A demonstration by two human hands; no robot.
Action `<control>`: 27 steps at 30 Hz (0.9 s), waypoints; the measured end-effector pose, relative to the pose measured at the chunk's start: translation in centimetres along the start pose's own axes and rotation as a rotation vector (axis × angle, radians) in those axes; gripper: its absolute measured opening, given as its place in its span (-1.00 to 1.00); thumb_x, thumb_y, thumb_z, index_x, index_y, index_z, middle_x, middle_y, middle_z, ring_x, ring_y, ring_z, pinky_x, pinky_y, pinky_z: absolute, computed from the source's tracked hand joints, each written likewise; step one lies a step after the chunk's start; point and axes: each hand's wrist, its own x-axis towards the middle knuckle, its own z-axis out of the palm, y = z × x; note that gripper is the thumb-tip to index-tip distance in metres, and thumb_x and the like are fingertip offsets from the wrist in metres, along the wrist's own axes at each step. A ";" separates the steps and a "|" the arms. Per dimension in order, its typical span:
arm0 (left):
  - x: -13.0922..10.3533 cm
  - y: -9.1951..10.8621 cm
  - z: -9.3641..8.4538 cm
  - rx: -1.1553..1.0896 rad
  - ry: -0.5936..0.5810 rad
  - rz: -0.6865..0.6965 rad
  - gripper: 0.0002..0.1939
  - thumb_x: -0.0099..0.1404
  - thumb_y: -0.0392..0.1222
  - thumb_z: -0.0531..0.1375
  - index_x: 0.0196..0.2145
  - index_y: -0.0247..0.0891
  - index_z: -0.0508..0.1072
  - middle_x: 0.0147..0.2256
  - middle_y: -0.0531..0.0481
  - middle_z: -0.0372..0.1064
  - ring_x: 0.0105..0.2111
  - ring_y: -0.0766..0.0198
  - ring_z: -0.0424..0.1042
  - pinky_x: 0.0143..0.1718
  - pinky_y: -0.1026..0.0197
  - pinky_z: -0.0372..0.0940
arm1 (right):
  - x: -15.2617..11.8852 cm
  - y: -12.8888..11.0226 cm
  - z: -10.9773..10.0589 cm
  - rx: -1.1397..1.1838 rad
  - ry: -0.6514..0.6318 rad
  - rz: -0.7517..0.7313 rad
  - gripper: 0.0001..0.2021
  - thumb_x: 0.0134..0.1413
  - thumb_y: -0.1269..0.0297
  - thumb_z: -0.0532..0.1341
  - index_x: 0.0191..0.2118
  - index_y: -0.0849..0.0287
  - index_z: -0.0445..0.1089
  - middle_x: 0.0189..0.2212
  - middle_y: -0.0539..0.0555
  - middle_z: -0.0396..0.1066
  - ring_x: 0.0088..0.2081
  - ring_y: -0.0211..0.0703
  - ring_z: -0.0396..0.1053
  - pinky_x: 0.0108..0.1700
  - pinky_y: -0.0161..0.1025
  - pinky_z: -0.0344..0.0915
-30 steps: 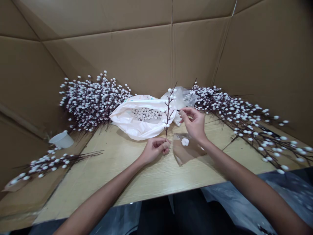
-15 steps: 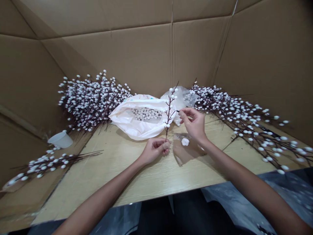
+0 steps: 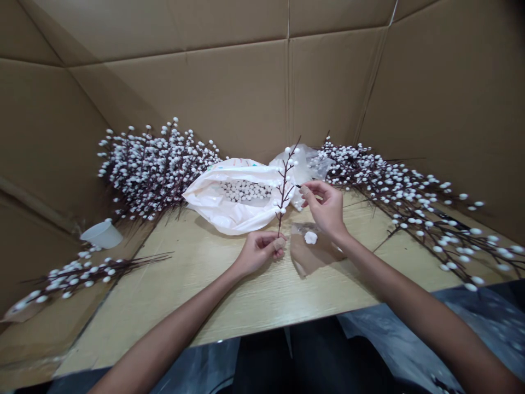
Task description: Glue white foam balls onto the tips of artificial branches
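Observation:
My left hand (image 3: pixel 261 252) is closed on the lower end of a dark brown twig (image 3: pixel 283 189), which stands nearly upright with several white berries on its side branches. To the right of the twig, my right hand (image 3: pixel 325 205) pinches a small dark thing whose thin tip points toward a side branch; I cannot make out what it is. Behind the twig lies an open white plastic bag (image 3: pixel 221 213) holding many white berries (image 3: pixel 246 191). Below my right hand, a white lump (image 3: pixel 310 238) rests on a brownish clear sheet (image 3: pixel 305 262).
Berry branches are heaped at the back left (image 3: pixel 151 169) and along the right (image 3: pixel 377 175). A white cup (image 3: pixel 102 235) tilts at the left, above a smaller bunch (image 3: pixel 86 273). A clear bag (image 3: pixel 303 161) sits behind. Cardboard walls (image 3: pixel 229 98) surround the table (image 3: pixel 180 301).

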 end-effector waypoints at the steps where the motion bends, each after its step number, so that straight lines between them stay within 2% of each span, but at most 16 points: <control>1: 0.0 0.0 0.0 0.002 0.000 -0.001 -0.64 0.13 0.00 0.29 -0.37 -0.43 0.49 -0.58 0.02 0.35 -0.58 0.42 0.28 -0.50 0.34 0.20 | 0.0 0.0 0.0 0.002 0.001 0.000 -0.85 -0.03 0.23 0.25 -0.40 0.23 0.43 -0.48 0.04 0.41 -0.48 -0.26 0.35 -0.51 -0.33 0.34; 16: 0.0 0.2 0.1 0.001 0.006 -0.017 -0.63 0.11 0.02 0.30 -0.38 -0.43 0.50 -0.59 0.01 0.35 -0.58 0.41 0.27 -0.50 0.33 0.19 | 0.1 -0.1 -0.1 0.006 0.005 0.009 -0.82 -0.04 0.19 0.26 -0.40 0.22 0.42 -0.49 0.03 0.41 -0.48 -0.26 0.35 -0.50 -0.31 0.35; 27: -0.1 0.4 0.1 -0.007 -0.007 -0.002 -0.62 0.12 0.04 0.29 -0.39 -0.43 0.47 -0.58 0.02 0.33 -0.58 0.42 0.26 -0.49 0.33 0.18 | 0.0 0.0 -0.1 0.025 -0.004 -0.002 -0.85 -0.03 0.23 0.26 -0.40 0.23 0.42 -0.49 0.03 0.41 -0.48 -0.27 0.35 -0.49 -0.33 0.34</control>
